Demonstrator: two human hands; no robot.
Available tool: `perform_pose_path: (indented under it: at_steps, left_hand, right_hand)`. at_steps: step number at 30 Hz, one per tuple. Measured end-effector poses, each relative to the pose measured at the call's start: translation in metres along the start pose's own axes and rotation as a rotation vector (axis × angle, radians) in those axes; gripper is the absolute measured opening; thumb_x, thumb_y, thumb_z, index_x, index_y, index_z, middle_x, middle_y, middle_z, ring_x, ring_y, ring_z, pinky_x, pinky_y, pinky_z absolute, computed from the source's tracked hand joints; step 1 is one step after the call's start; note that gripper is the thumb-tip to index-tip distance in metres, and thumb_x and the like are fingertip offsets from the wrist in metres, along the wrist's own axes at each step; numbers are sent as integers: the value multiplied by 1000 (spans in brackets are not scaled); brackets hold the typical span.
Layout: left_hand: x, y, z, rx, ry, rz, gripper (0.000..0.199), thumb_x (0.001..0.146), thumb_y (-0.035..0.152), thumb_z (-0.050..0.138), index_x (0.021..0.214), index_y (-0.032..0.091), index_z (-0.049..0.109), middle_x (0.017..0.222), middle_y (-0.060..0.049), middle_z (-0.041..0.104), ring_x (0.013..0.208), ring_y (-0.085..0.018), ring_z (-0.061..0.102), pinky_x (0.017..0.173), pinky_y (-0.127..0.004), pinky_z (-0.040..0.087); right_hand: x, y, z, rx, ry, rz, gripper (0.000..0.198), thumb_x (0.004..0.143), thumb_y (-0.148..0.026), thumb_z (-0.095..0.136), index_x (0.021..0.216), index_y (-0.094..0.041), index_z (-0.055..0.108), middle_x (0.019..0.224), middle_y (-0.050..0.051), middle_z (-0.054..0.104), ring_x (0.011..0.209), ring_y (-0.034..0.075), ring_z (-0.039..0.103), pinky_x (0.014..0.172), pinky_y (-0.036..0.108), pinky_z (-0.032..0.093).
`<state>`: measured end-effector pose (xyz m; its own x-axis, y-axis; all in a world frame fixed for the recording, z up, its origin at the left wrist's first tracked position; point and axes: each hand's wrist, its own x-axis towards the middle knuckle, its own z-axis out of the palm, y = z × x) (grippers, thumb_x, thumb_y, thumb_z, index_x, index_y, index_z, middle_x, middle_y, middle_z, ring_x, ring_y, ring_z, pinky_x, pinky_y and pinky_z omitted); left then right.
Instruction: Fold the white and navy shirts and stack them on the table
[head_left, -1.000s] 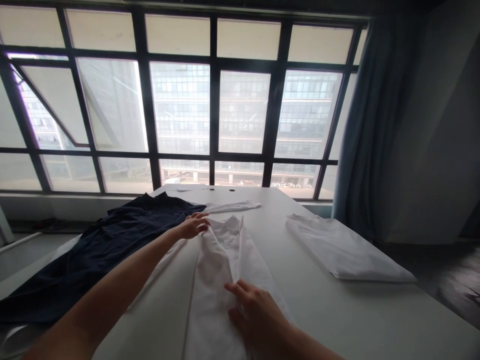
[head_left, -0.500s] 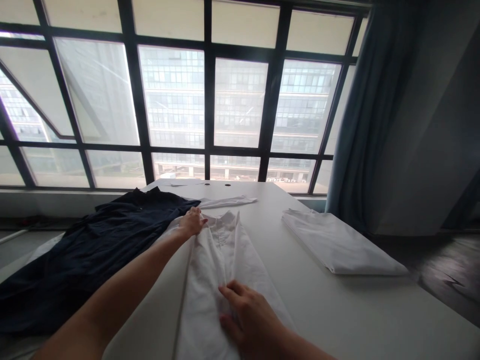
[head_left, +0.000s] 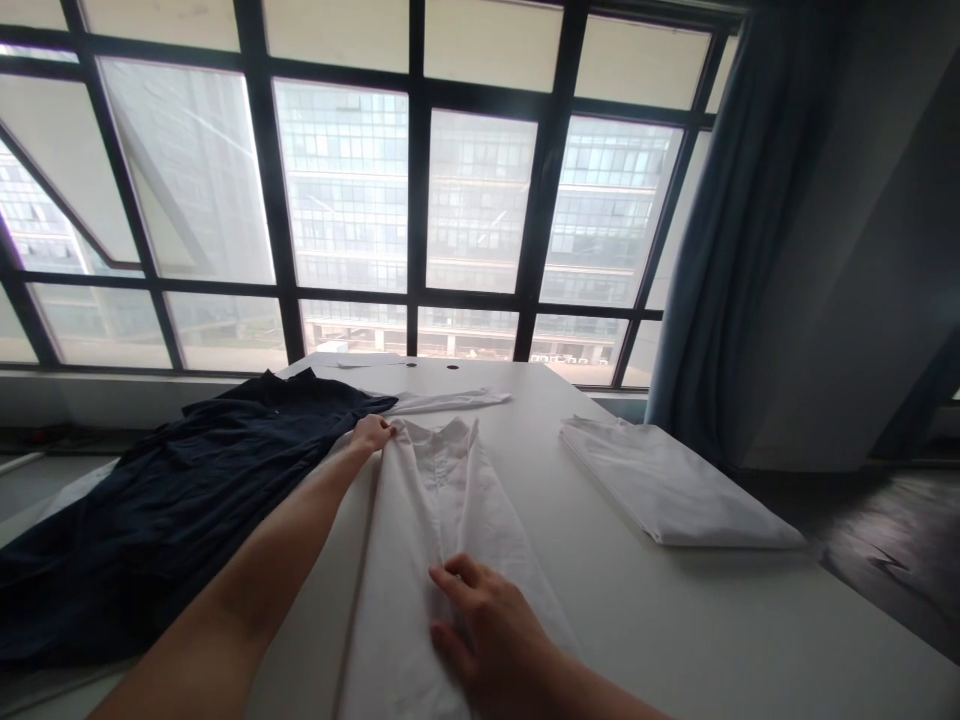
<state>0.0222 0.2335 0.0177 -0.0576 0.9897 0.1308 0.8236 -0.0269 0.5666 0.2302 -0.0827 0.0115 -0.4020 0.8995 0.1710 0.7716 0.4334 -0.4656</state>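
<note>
A white shirt (head_left: 405, 580) lies lengthwise on the white table, folded into a long narrow shape with its collar at the far end. At its far left corner, my left hand (head_left: 373, 432) is closed on the cloth in a pinch. My right hand (head_left: 491, 625) rests on the middle of the shirt beside the front fold, thumb and fingers apart. To the left of the white shirt, a dark navy shirt (head_left: 202, 490) is spread out, with my left forearm reaching across its edge.
A folded white garment (head_left: 675, 485) lies near the right edge of the table (head_left: 637, 620). Beyond the shirt's collar, a white sleeve-like strip of cloth (head_left: 450, 401) stretches across the tabletop. Windows line the far side, with a blue curtain (head_left: 712, 260) at the right.
My left hand has shifted slightly left and its fingers have closed on the shirt's corner. The far left edge of the shirt looks straighter. My right hand has barely moved.
</note>
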Motion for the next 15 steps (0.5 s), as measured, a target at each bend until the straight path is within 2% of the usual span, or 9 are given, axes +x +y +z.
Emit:
perform_pose_path:
  at_steps: [2,5,8,11,13,15]
  left_hand:
    - [0,1,4,73,30,18,24,86,40,66,89,17,71,106,-13,73,107,-30,65,84,-32,48]
    - [-6,3,8,163,91,55,30,91,41,59,106,17,69,117,-14,70,113,-31,62,92,-36,48]
    - [-16,5,11,280,167,234,37,97,38,48,119,13,63,126,-17,65,121,-30,58,100,-38,45]
    - [-28,4,18,344,66,396,45,98,39,42,128,10,59,139,-20,57,134,-30,48,110,-41,37]
    - [-34,0,27,363,-30,426,54,98,44,42,138,10,52,152,-20,43,143,-31,37,114,-44,31]
    - [-37,-6,36,380,-110,414,62,99,50,36,148,12,41,161,-19,27,149,-31,23,117,-50,26]
  right_hand:
    - [1,0,1,-7,1,-5,51,87,-26,59,137,-17,59,132,11,60,119,25,58,106,33,45]
    - [0,0,1,-17,-2,-3,53,87,-25,57,139,-16,57,135,12,58,120,25,57,108,34,44]
    - [0,-3,0,-62,19,31,57,87,-24,57,143,-14,53,143,14,52,127,28,51,111,39,40]
    - [-1,-7,-5,-112,51,17,54,90,-26,54,143,-16,53,148,13,47,133,29,46,116,44,34]
    - [0,-9,-8,-105,17,-61,52,94,-30,52,144,-17,52,151,11,45,137,27,41,120,45,26]
    - [1,-9,-10,-69,-73,-151,55,97,-38,51,147,-16,48,155,10,41,144,25,33,123,45,17]
